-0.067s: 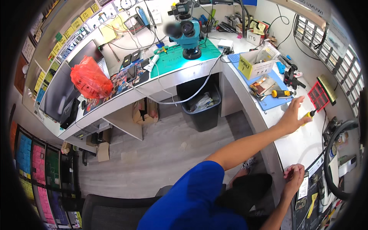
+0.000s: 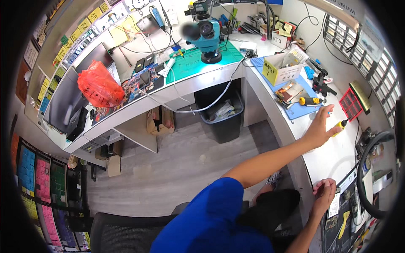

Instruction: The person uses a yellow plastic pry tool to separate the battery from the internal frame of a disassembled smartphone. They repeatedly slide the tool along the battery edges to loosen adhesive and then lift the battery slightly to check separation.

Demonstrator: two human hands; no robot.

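My left hand [image 2: 318,128] is stretched out over the white bench at the right, fingers extended and thumb apart. Just beyond the thumb is a small yellow bottle or handle [image 2: 338,128] with a dark tip; whether they touch is unclear. A tiny bluish spot shows by the fingertips, too small to name. Nearer to me, my right hand [image 2: 324,195] rests at the bench edge with fingers curled in, and what they hold, if anything, is hidden. A yellow-and-black screwdriver [image 2: 310,101] lies on the blue mat [image 2: 296,113] ahead of my left hand.
A red tray [image 2: 351,104] stands behind the left hand. A black hose [image 2: 362,185] curves beside the right hand, near a yellow pry tool [image 2: 344,224]. Farther off are a teal microscope [image 2: 204,33], a red plastic bag [image 2: 100,86] and a dark bin [image 2: 222,126].
My left hand and forearm have shifted very slightly to the left. My right hand stays in nearly the same place, still curled.
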